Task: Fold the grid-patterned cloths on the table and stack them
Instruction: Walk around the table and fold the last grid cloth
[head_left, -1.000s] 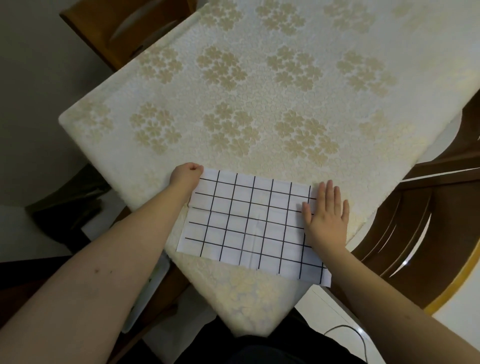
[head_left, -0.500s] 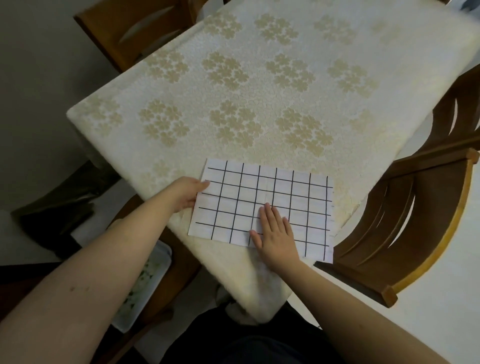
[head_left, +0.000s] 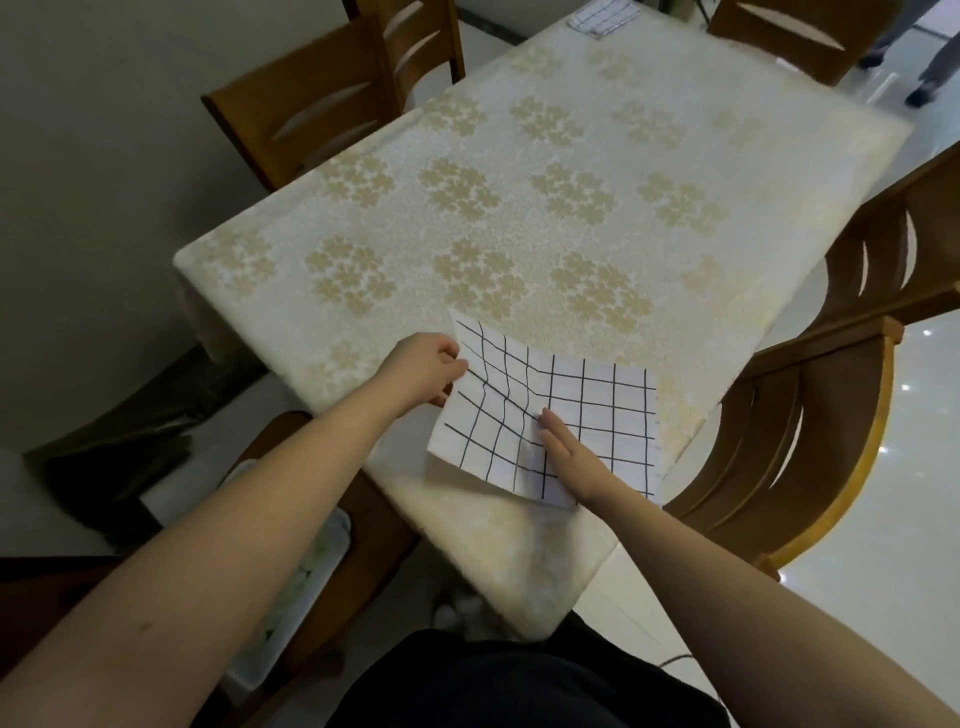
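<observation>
A white cloth with a black grid (head_left: 587, 405) lies at the near corner of the table (head_left: 519, 208), which has a cream flowered cover. My left hand (head_left: 423, 366) pinches the cloth's left edge and holds that side raised off the table. My right hand (head_left: 571, 457) lies flat with fingers together on the cloth's middle, pressing it down. The right half of the cloth stays flat. More grid-patterned cloth (head_left: 602, 18) lies at the table's far edge.
Wooden chairs stand at the far left (head_left: 322, 104), at the far right (head_left: 789, 31) and close on the right (head_left: 810, 415). A white tray (head_left: 306, 582) sits low under my left forearm. A person's legs (head_left: 930, 57) show at the top right.
My left hand has taken hold of the cloth's left edge and lifted it, bending the grid. My right hand slid from the right edge to the middle.
</observation>
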